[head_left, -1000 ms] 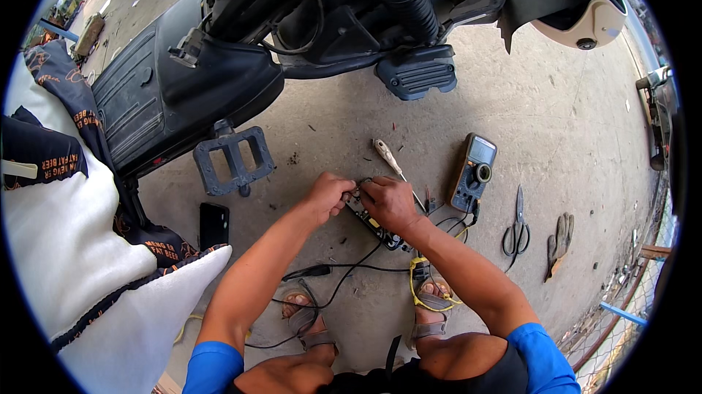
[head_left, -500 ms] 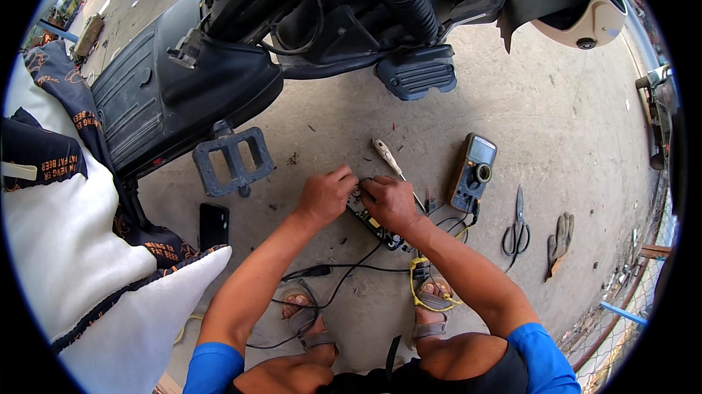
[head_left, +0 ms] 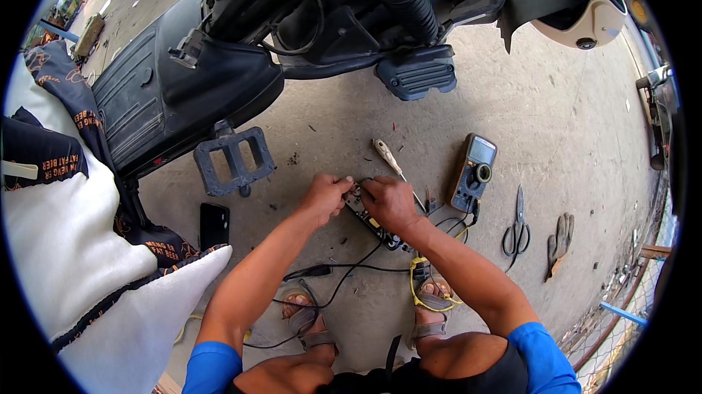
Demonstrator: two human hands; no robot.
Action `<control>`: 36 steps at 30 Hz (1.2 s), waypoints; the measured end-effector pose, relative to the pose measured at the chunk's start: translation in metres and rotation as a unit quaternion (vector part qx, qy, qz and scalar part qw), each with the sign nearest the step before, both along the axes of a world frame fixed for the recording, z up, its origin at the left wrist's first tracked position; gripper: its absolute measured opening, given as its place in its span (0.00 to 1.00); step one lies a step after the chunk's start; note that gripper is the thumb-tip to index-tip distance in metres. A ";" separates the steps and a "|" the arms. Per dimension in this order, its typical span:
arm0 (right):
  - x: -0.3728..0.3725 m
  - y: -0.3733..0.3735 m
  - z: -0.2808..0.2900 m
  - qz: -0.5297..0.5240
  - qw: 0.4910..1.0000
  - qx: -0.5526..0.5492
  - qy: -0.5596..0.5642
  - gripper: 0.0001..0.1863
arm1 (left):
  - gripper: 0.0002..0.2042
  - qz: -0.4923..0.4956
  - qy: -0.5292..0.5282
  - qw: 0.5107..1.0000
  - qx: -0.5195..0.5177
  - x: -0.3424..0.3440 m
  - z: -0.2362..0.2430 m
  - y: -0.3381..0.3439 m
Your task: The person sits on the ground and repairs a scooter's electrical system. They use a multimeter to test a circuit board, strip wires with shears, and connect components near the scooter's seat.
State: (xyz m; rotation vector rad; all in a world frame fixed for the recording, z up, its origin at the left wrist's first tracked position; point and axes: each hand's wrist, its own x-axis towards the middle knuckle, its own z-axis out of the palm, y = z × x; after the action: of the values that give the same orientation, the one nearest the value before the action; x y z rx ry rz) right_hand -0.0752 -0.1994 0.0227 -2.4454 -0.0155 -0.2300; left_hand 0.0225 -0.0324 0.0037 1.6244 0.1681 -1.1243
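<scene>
A narrow circuit board (head_left: 371,224) packed with small parts lies on the concrete between my feet, partly covered by my hands. At its far end my left hand (head_left: 325,199) is closed, fingers curled and tips pinched; whatever they hold is too small to make out. My right hand (head_left: 390,202) rests over the board's right side, its fingers closed near the same end, with their grip hidden from view. Just beyond the right hand lies a screwdriver (head_left: 385,152) with a pale handle. A black cable (head_left: 344,283) runs from the board's near end toward my left foot.
A multimeter (head_left: 472,172) with leads lies to the right, then scissors (head_left: 518,222) and a work glove (head_left: 560,244). On the left are a black phone (head_left: 214,226) and a vehicle's pedal (head_left: 234,162). The dark vehicle (head_left: 212,76) overhangs the far side, with a white-lined cover (head_left: 110,248) draped at left.
My left hand has shifted slightly down and turned, its fingers now more curled beside the board's end. The right hand stays almost in place.
</scene>
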 end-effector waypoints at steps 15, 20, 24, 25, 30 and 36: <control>0.001 -0.002 0.001 0.000 1.000 0.000 0.013 0.07 | 0.04 -0.278 -0.625 0.728 0.051 -0.010 0.019 0.001; 0.001 -0.002 0.000 0.000 1.000 -0.007 0.002 0.07 | 0.05 -0.184 -0.585 0.789 0.035 -0.013 0.002 -0.004; 0.001 -0.001 0.003 0.004 1.000 -0.012 -0.007 0.07 | 0.10 -0.081 -0.232 0.969 0.029 -0.013 -0.009 -0.008; 0.000 -0.001 0.001 0.001 1.000 -0.012 -0.005 0.06 | 0.09 -0.061 -0.169 0.983 0.028 -0.011 -0.009 -0.007; 0.001 0.000 0.001 -0.005 1.000 -0.001 -0.002 0.06 | 0.04 -0.017 -0.120 0.992 0.038 -0.008 -0.007 0.000; -0.001 -0.002 -0.001 -0.013 1.000 0.004 0.010 0.06 | 0.06 -0.197 -0.646 0.735 0.066 -0.016 0.022 -0.005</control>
State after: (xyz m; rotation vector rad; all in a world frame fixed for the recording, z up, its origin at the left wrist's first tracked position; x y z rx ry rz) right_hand -0.0758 -0.2016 0.0219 -2.4413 0.0253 -0.2172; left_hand 0.0064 -0.0370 0.0258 2.2737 -1.0710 -0.0249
